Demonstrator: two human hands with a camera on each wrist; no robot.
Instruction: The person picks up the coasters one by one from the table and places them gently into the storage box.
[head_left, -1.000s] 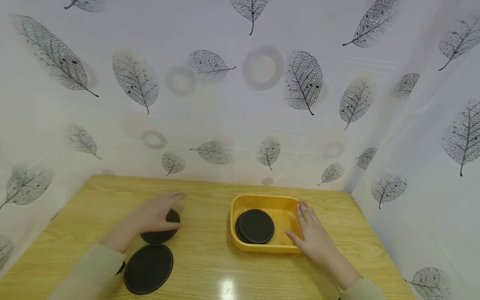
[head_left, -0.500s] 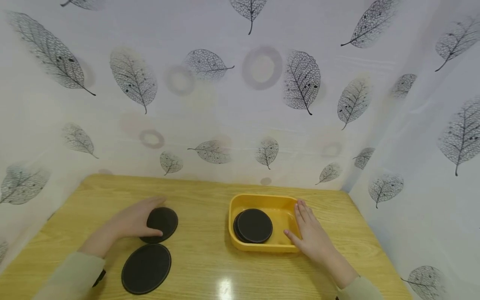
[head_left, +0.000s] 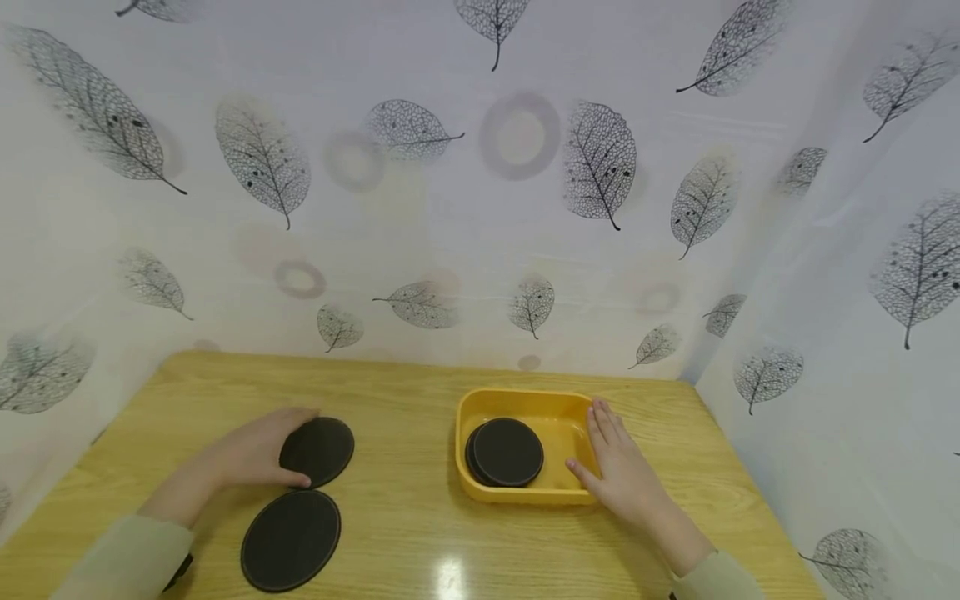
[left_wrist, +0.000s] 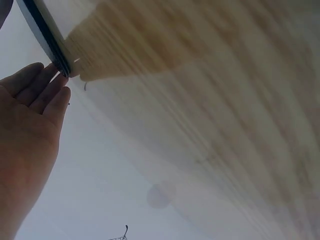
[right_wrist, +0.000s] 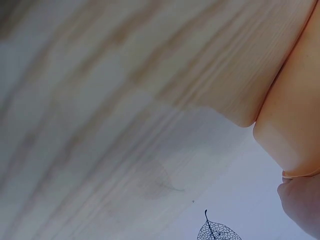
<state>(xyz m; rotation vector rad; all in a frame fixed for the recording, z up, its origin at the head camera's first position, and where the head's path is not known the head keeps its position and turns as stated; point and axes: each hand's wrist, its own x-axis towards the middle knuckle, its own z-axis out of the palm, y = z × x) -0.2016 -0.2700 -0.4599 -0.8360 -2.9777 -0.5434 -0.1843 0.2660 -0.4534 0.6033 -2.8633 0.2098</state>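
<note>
In the head view my left hand (head_left: pixel 258 450) reaches round the left side of a round black coaster (head_left: pixel 326 450), fingertips at its far edge and thumb at its near edge. The left wrist view shows those fingertips (left_wrist: pixel 59 95) against the dark edge of the coaster (left_wrist: pixel 44 37). A larger black coaster (head_left: pixel 291 540) lies just nearer, its rim close to the first. My right hand (head_left: pixel 626 467) rests with straight fingers along the right end of a yellow tray (head_left: pixel 525 497), thumb over its inside. Black coasters (head_left: pixel 508 452) are stacked in the tray's left half.
The wooden table (head_left: pixel 405 533) runs back to a pale curtain (head_left: pixel 420 225) printed with grey leaves, which also hangs along the right side. In the right wrist view the tray's wall (right_wrist: pixel 290 120) fills the right edge.
My left hand has drawn back leftward from above the coaster to its left side, uncovering most of it. The right hand has stayed at the tray.
</note>
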